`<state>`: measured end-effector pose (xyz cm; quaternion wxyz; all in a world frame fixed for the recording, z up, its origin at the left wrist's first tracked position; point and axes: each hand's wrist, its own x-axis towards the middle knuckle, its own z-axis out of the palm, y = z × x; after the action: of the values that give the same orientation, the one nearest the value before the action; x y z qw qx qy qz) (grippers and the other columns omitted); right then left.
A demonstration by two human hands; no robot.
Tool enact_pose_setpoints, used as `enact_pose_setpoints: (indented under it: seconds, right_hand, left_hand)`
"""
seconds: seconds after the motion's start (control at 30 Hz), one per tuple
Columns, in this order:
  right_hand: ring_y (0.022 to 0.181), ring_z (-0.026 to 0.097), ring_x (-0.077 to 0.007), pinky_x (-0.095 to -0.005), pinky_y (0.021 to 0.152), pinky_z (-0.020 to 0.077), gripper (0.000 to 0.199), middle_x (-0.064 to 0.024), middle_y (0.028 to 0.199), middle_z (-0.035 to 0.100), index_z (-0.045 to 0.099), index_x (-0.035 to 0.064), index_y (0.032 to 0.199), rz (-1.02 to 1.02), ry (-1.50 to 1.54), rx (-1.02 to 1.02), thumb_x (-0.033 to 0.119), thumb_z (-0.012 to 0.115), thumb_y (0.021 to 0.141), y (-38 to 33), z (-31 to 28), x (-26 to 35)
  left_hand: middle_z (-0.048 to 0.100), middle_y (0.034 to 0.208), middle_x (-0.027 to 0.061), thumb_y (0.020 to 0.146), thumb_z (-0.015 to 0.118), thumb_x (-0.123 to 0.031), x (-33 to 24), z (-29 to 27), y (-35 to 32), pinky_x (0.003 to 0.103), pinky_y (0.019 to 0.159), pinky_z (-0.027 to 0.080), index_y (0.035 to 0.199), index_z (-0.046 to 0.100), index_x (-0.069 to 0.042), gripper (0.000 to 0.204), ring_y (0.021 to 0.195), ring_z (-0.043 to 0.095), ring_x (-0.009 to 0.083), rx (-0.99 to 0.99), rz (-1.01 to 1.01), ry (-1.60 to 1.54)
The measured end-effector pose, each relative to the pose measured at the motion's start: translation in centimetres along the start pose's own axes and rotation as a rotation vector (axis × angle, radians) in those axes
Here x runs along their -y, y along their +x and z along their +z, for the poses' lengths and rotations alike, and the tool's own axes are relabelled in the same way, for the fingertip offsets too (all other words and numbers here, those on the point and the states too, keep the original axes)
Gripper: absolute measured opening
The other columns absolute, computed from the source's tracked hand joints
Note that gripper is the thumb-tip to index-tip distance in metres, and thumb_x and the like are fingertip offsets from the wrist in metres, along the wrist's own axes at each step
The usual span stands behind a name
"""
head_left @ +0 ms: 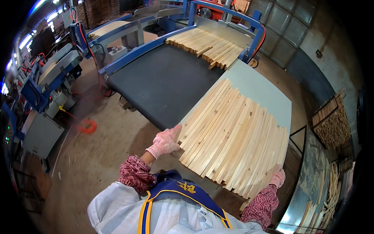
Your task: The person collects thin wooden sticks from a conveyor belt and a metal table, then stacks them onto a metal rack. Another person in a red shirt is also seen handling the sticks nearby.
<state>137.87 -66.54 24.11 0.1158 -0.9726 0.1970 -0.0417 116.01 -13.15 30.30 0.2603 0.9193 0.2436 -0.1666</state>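
Note:
A wide row of pale wooden strips (230,136) lies side by side on a light grey table panel (269,93), their near ends jutting over its front edge. At the row's left near corner, my left hand (165,141) in a pink-and-white knit glove grips the outer strips, its fingers partly hidden behind the wood. My right hand (277,176), gloved alike, is closed against the outermost strips at the right near corner. Between them the row is squeezed from both sides.
A black conveyor belt (163,82) adjoins the panel on the left. More strips (206,45) lie at its far end under a blue frame (257,35). Machines stand at left, an orange coiled hose (87,126) is on the floor, and stacked sticks (332,123) stand at right.

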Motion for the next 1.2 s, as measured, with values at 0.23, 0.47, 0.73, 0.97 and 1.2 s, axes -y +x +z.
enact_pose_setpoints:
  seconds: [0.23, 0.47, 0.73, 0.97, 1.2]
  right_hand:
    - [0.099, 0.061, -0.0396, -0.0443, 0.085, 0.0469, 0.063, -0.0211, 0.103, 0.065, 0.066, 0.0026, 0.103, 0.001, 0.082, -0.039, 0.059, 0.039, 0.095, -1.2, -0.7, 0.7]
    - [0.101, 0.061, -0.0399, -0.0451, 0.086, 0.0469, 0.065, -0.0218, 0.106, 0.065, 0.065, 0.0015, 0.106, -0.041, 0.024, -0.019, 0.059, 0.037, 0.095, 0.2, 0.4, -0.3]
    - [0.105, 0.060, -0.0396, -0.0465, 0.089, 0.0463, 0.067, -0.0213, 0.112, 0.064, 0.064, 0.0030, 0.113, -0.054, -0.039, 0.040, 0.060, 0.035, 0.095, 0.8, 0.7, -0.9]
    - [0.103, 0.061, -0.0386, -0.0439, 0.087, 0.0469, 0.065, -0.0215, 0.107, 0.065, 0.065, 0.0015, 0.109, -0.137, -0.002, -0.035, 0.059, 0.039, 0.095, 2.8, 3.3, -3.0]
    - [0.101, 0.062, -0.0351, -0.0412, 0.087, 0.0467, 0.062, -0.0198, 0.105, 0.066, 0.066, 0.0014, 0.105, -0.117, 0.034, -0.062, 0.057, 0.041, 0.095, 2.2, 3.0, -2.5]
  left_hand:
    - [0.049, 0.140, 0.0128, 0.074, 0.074, -0.034, 0.2, 0.1, 0.1, 0.037, 0.105, 0.043, 0.152, 0.022, -0.019, 0.095, 0.127, 0.050, 0.0281, -0.020, 0.001, 0.016]
    - [0.051, 0.136, 0.0155, 0.070, 0.078, -0.034, 0.7, 0.8, 0.8, 0.037, 0.102, 0.045, 0.154, 0.020, -0.023, 0.102, 0.123, 0.053, 0.0307, -0.052, 0.012, 0.016]
    - [0.050, 0.138, 0.0132, 0.073, 0.075, -0.033, 0.4, 0.4, 0.3, 0.038, 0.103, 0.045, 0.152, 0.022, -0.021, 0.096, 0.127, 0.050, 0.0286, -0.018, -0.004, -0.014]
    - [0.051, 0.136, 0.0139, 0.072, 0.075, -0.034, 0.1, 0.1, 0.0, 0.037, 0.102, 0.045, 0.154, 0.021, -0.023, 0.099, 0.124, 0.052, 0.0298, -0.037, 0.007, 0.006]
    - [0.047, 0.142, 0.0113, 0.074, 0.072, -0.032, 0.4, 0.4, 0.5, 0.037, 0.107, 0.041, 0.153, 0.022, -0.019, 0.094, 0.131, 0.046, 0.0268, -0.021, 0.015, 0.025]
